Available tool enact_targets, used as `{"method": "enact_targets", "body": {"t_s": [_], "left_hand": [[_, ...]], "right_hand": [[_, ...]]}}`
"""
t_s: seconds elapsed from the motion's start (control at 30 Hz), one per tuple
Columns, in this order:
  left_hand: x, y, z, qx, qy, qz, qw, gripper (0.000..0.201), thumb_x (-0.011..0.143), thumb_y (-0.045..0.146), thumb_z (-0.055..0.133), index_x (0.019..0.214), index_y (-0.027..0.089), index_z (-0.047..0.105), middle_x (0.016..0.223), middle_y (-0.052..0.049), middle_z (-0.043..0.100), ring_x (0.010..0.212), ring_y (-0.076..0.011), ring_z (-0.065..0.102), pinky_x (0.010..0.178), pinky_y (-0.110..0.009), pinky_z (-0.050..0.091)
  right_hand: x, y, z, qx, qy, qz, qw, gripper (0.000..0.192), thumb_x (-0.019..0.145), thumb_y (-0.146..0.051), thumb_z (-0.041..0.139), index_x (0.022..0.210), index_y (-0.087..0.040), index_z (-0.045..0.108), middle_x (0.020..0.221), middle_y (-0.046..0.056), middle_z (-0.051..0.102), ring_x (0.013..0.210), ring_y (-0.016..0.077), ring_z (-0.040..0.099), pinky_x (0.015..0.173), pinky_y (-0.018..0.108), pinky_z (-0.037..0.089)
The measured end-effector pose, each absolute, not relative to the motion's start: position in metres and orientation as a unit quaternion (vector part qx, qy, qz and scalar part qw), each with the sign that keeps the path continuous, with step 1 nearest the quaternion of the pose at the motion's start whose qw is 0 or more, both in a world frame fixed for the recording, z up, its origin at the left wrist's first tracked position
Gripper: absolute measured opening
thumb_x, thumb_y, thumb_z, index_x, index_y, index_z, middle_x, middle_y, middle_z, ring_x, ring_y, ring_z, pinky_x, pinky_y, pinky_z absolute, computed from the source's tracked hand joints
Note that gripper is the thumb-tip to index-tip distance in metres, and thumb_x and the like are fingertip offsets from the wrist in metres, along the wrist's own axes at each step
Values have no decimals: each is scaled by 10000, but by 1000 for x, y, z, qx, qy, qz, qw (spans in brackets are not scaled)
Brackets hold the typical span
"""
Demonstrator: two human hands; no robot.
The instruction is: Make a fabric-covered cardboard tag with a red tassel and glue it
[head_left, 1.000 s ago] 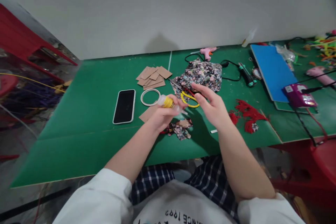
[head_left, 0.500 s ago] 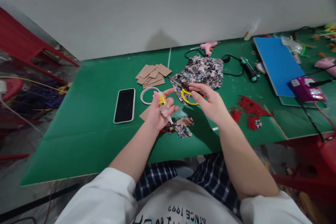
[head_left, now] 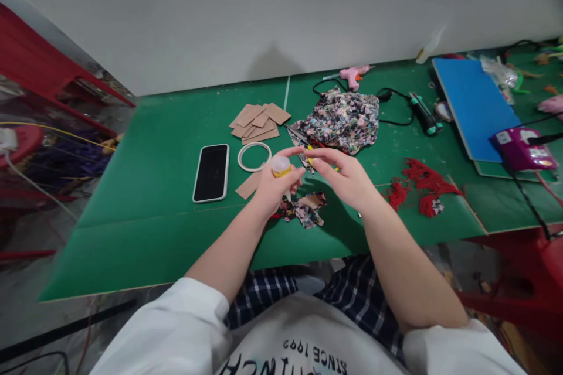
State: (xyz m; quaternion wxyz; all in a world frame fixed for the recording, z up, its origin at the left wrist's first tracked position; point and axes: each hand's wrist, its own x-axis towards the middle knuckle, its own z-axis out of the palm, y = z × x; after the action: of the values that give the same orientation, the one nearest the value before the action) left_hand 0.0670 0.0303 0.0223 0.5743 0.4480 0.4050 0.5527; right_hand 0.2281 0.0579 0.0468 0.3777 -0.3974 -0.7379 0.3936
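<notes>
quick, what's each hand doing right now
Left hand: closed around a small glue bottle.
Right hand: open, fingers spread, holding nothing, beside the bottle.

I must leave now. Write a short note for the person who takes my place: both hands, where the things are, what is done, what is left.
Left hand: holds a small glue bottle, nozzle pointing down, over the fabric scraps.
Right hand: open, holds nothing, fingers next to the bottle.
On the green table: phone, white ring, cardboard pieces, floral cloth, scissors mostly hidden behind the hands, red tassels.
Done: cardboard and fabric are cut into pieces.
Left: I cannot see any glue on the scraps yet; the ring lies untouched.
</notes>
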Motion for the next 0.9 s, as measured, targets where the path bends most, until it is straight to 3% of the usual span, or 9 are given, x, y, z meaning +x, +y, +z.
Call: {"method": "enact_targets", "body": {"t_s": [0.13,0.23,0.43,0.57,0.63,0.77,0.9], "left_hand": [[69,24,20,533,421,534,503,735,688,314,722,1329,258,367,606,62,526,481,-80,472,497,-203,403],[72,20,14,569,426,530,462,774,697,332,705,1363,257,317,728,24,559,581,-112,507,584,-248,434],[76,24,5,580,463,550,384,670,734,282,649,1323,255,331,699,46,503,587,-110,475,577,-250,419],[77,26,7,593,476,522,387,339,744,306,621,1051,184,543,841,-12,576,742,-141,532,690,-274,433],[77,26,9,589,470,497,430,227,747,326,611,894,160,563,807,-13,574,726,-137,522,672,-262,426],[79,26,13,529,429,473,559,254,704,350,644,801,153,516,699,18,529,617,-100,479,584,-223,399],[79,25,12,510,436,468,574,257,644,305,679,696,147,483,615,38,484,562,-79,441,523,-199,365]], "right_hand": [[227,53,52,-334,-774,406,354,333,783,-373,603,1083,-229,620,1138,58,623,1095,199,546,961,382,412],[222,48,50,-279,-815,389,328,372,728,-336,671,1079,-225,612,1134,57,615,1114,208,523,959,383,410],[206,42,44,-347,-800,268,410,267,679,-354,710,882,-211,613,996,61,637,1019,219,546,902,390,423],[205,47,42,-434,-763,197,437,296,633,-412,726,776,-199,578,883,75,623,924,238,543,844,409,428],[208,51,41,-444,-754,230,427,291,637,-404,722,793,-194,594,934,85,624,960,243,541,869,413,417],[216,59,38,-358,-734,421,394,289,734,-363,641,981,-214,628,1126,61,610,1095,210,522,963,385,374],[213,59,34,-326,-679,541,375,304,727,-348,646,992,-199,633,1020,43,644,986,190,572,906,362,411]]}}
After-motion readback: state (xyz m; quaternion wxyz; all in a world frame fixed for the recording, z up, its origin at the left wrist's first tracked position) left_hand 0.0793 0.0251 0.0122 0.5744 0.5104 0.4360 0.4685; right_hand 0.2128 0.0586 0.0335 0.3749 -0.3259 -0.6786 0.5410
